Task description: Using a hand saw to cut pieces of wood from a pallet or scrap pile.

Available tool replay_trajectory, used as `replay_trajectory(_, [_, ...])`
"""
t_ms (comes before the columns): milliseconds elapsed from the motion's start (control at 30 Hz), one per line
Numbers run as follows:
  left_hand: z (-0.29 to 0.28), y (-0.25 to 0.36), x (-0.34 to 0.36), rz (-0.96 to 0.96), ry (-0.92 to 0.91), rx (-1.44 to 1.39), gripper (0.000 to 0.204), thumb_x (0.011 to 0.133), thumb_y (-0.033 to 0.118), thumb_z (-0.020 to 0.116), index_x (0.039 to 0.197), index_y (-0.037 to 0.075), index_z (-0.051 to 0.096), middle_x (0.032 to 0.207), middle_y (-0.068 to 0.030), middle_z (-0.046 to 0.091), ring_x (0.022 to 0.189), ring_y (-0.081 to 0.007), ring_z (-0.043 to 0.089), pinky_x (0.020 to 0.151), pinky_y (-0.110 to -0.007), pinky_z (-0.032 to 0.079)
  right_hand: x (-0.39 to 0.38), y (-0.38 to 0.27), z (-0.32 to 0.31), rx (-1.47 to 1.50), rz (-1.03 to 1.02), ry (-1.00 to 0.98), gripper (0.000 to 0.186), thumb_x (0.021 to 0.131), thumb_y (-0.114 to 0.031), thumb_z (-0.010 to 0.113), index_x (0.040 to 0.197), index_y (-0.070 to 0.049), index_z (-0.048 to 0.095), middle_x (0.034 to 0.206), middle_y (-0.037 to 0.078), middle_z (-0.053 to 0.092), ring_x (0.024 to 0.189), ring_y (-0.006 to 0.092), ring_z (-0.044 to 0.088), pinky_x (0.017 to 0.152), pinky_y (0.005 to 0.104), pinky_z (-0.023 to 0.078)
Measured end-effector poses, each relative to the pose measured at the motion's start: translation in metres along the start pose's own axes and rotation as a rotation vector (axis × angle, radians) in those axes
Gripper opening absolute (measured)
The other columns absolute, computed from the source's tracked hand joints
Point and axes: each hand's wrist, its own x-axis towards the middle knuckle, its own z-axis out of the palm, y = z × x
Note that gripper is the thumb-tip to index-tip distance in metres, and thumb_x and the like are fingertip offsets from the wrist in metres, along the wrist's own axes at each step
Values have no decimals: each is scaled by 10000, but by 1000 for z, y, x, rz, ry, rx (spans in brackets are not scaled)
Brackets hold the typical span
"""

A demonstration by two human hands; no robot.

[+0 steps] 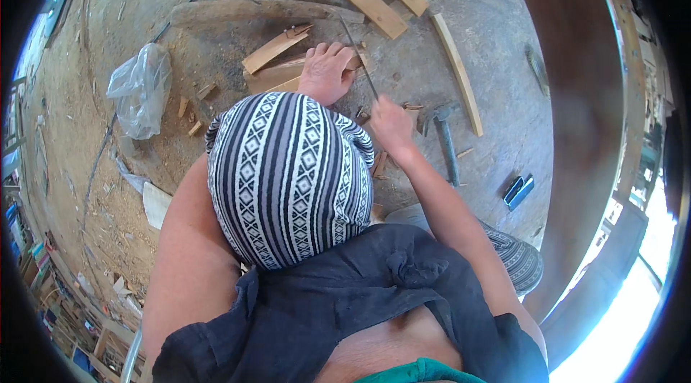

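The left hand [327, 70] presses flat, fingers spread, on the stiff, light wood piece [277, 75] on the floor; the right hand [391, 122] grips a thin metal blade [358, 59] above it; hold the wood at its middle

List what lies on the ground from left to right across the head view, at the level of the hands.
Clear plastic bag → left hand pressing on the wooden pieces → right hand holding a thin metal rod → hammer → small dark blue object.

Left hand [326, 70] presses wood piece [277, 73]; right hand [391, 122] grips thin blade [358, 55], perhaps saw.
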Motion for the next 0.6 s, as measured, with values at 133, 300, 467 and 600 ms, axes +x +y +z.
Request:
replay_trajectory(133, [-2, 2, 1, -42, -24, -5, 299, 702, 186, 680, 953, 91, 551, 979, -91, 548, 977, -315, 503, 832, -445, 385, 10, -2, -1, 14, 155, -52, 178, 901, -226, 488, 824, -67, 507, 666, 191, 607, 629, 411, 607, 557, 524, 470])
replay_trajectory(300, [0, 0, 1, -29, 4, -9, 271, 705, 179, 670, 931, 94, 546, 961, -90, 545, 964, -308, 508, 819, -430, 389, -33, -15, -27, 4, 323, -217, 198, 906, -238, 481, 821, -63, 521, 691, 205, 614, 663, 416, 615, 576, 537, 475])
replay_trajectory(467, [-1, 2, 0, -29, 12, 20, 277, 707, 185, 667, 942, 92, 553, 961, -91, 551, 965, -304, 513, 822, -423, 389, 11, -13, -14, 43, 202, -77, 210, 915, -239, 467, 816, -62, 519, 697, 211, 616, 674, 420, 611, 592, 548, 465])
replay_trajectory(600, [-2, 1, 1, -59, 16, 29, 290, 713, 192, 660, 966, 90, 560, 979, -90, 556, 977, -302, 512, 829, -420, 388, 1, -12, -12, 10, 207, -134, 220, 922, -245, 456, 818, -62, 520, 699, 223, 616, 672, 427, 606, 604, 555, 455])
